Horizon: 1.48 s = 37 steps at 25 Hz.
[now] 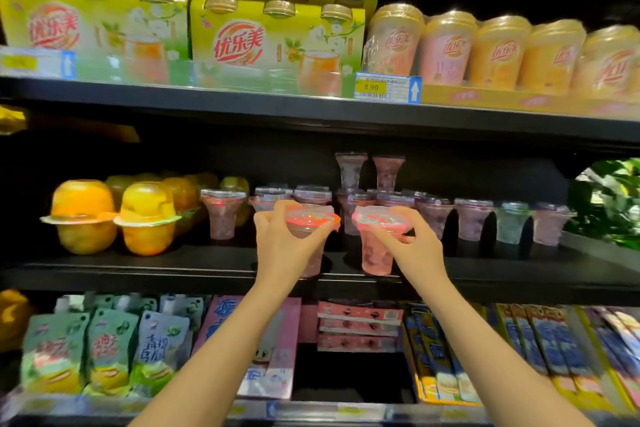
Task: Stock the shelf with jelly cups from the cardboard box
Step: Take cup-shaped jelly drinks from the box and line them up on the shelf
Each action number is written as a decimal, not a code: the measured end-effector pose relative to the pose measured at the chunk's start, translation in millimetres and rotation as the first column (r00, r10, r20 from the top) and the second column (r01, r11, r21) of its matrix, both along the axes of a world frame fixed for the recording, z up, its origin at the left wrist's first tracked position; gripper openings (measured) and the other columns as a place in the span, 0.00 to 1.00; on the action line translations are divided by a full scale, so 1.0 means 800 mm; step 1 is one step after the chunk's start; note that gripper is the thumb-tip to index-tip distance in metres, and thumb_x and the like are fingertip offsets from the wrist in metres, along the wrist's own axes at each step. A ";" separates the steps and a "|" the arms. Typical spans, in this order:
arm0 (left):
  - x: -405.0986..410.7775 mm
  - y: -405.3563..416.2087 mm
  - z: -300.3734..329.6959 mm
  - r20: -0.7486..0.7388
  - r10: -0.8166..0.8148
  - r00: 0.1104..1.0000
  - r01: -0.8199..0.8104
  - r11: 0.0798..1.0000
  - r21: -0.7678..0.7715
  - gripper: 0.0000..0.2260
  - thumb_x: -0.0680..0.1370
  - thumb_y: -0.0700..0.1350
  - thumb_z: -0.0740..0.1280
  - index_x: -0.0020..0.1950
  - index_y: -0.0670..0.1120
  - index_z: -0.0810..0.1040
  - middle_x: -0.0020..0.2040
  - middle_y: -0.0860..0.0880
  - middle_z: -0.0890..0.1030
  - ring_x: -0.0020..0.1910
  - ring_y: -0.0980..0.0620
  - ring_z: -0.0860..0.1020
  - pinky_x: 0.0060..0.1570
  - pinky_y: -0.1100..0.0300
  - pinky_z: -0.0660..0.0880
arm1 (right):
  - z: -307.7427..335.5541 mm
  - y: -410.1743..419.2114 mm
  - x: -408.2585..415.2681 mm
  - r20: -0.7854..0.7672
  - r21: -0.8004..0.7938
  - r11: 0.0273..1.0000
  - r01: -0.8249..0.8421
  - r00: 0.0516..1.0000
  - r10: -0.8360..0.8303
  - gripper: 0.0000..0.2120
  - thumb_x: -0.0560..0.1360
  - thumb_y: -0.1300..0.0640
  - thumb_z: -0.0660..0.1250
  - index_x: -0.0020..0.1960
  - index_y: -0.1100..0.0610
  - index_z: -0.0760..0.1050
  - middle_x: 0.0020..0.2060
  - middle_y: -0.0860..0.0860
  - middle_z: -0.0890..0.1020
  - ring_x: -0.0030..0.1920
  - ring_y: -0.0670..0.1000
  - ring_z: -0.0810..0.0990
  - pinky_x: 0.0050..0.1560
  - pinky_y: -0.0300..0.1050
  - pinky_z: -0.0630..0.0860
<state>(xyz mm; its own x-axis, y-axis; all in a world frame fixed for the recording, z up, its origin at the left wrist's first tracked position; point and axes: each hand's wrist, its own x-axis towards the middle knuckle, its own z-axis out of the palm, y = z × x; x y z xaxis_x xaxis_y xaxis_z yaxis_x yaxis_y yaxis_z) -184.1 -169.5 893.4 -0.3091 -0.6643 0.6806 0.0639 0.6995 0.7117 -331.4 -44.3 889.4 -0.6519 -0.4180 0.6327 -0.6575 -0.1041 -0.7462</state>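
My left hand point(277, 236) grips a pink jelly cup point(311, 218) by its red-rimmed lid, just above the front of the black middle shelf point(173, 267). Right beside it, my right hand point(415, 239) holds a second pink jelly cup point(377, 253) by the lid; its base looks level with the shelf's front edge. Behind them stands a row of similar jelly cups point(471, 218) on the same shelf, with two more cups point(351, 170) stacked on top at the back. The cardboard box is out of view.
Orange and yellow fruit cups point(83, 215) fill the left of the middle shelf. Above is a shelf of yellow drink packs point(277, 42) and tall cups point(498, 52). The lower shelf carries pouches point(107, 347) and boxed snacks point(360, 326). A green plant point(609, 201) sits at the right.
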 end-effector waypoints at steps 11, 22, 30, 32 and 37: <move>-0.038 -0.045 0.005 0.248 0.115 0.962 -0.102 0.993 -0.066 0.21 0.67 0.68 0.66 0.51 0.59 0.64 0.52 0.51 0.65 0.38 0.59 0.69 0.41 0.56 0.69 | 0.006 -0.025 -0.026 -0.084 0.161 0.984 0.070 0.995 -0.057 0.26 0.68 0.37 0.67 0.61 0.46 0.70 0.60 0.50 0.73 0.54 0.49 0.76 0.53 0.46 0.76; -0.082 -0.069 0.007 0.374 0.264 0.889 -0.249 0.964 -0.089 0.27 0.72 0.67 0.61 0.67 0.56 0.66 0.67 0.46 0.63 0.55 0.47 0.74 0.41 0.58 0.66 | 0.012 -0.082 -0.041 0.026 0.235 0.944 0.232 0.969 -0.245 0.27 0.71 0.39 0.67 0.67 0.45 0.67 0.65 0.56 0.66 0.59 0.57 0.74 0.52 0.45 0.70; -0.099 -0.080 0.007 0.374 0.401 0.836 -0.332 0.913 -0.238 0.29 0.72 0.68 0.59 0.68 0.55 0.66 0.71 0.47 0.62 0.54 0.46 0.77 0.36 0.60 0.68 | 0.014 -0.095 -0.062 0.000 0.224 0.950 0.219 0.974 -0.225 0.27 0.71 0.41 0.67 0.67 0.47 0.68 0.65 0.54 0.71 0.60 0.55 0.74 0.41 0.37 0.72; -0.102 -0.085 0.008 0.402 0.410 0.819 -0.327 0.909 -0.260 0.29 0.72 0.69 0.58 0.69 0.56 0.65 0.73 0.46 0.60 0.57 0.44 0.77 0.38 0.58 0.69 | 0.012 -0.097 -0.068 -0.005 0.224 0.952 0.208 0.977 -0.212 0.27 0.72 0.41 0.67 0.68 0.47 0.67 0.67 0.54 0.70 0.61 0.56 0.74 0.44 0.40 0.74; -0.109 -0.094 0.009 0.433 0.401 0.807 -0.311 0.913 -0.265 0.28 0.73 0.69 0.56 0.69 0.57 0.64 0.74 0.47 0.58 0.61 0.45 0.74 0.43 0.58 0.71 | 0.012 -0.106 -0.077 -0.007 0.215 0.953 0.211 0.977 -0.215 0.26 0.72 0.42 0.67 0.67 0.48 0.67 0.68 0.55 0.69 0.63 0.56 0.72 0.57 0.47 0.73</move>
